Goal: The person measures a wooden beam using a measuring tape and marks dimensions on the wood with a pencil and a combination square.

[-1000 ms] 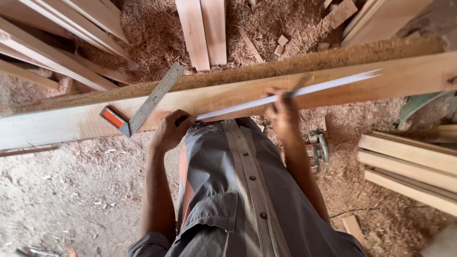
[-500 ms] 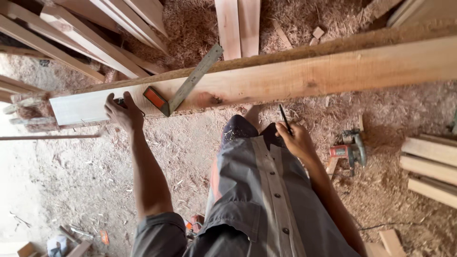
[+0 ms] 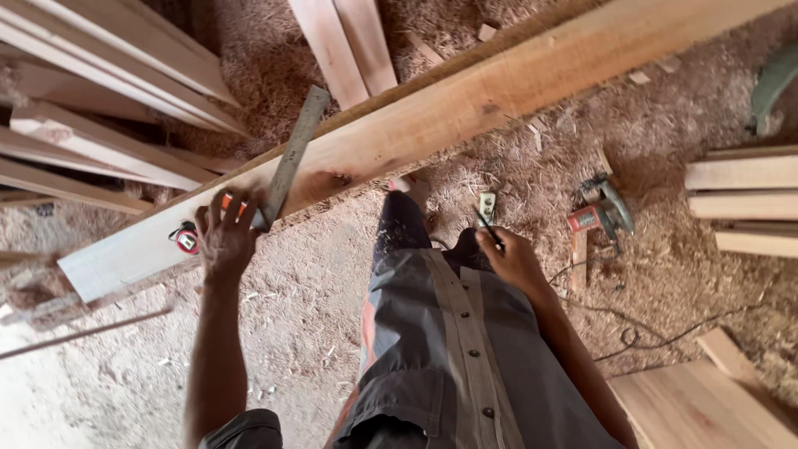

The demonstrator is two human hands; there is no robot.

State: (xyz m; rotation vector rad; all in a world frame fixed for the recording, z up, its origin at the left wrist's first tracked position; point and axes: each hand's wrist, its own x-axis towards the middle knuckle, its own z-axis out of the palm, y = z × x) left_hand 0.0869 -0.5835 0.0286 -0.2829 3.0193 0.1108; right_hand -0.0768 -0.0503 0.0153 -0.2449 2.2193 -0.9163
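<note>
A long pale wooden plank [image 3: 499, 100] runs diagonally across the sawdust floor. A try square lies on it, with a grey metal blade [image 3: 291, 158] and a red handle. My left hand [image 3: 224, 241] is laid over that handle at the plank's near edge, fingers spread around it. A small red tape measure [image 3: 184, 239] sits on the plank just left of this hand. My right hand [image 3: 511, 259] hangs by my hip, off the plank, and holds a dark pencil [image 3: 486, 224] pointing up.
A red and grey circular saw [image 3: 603, 208] lies on the sawdust to the right, its cable trailing toward me. Stacked boards are at upper left [image 3: 108, 141], top centre [image 3: 349, 46] and right [image 3: 744, 204]. A board [image 3: 706, 403] lies at lower right.
My left hand has slid right along the plank onto the square's red handle. The tape stretched along the plank a second ago is gone. My right hand stays off the plank with the pencil.
</note>
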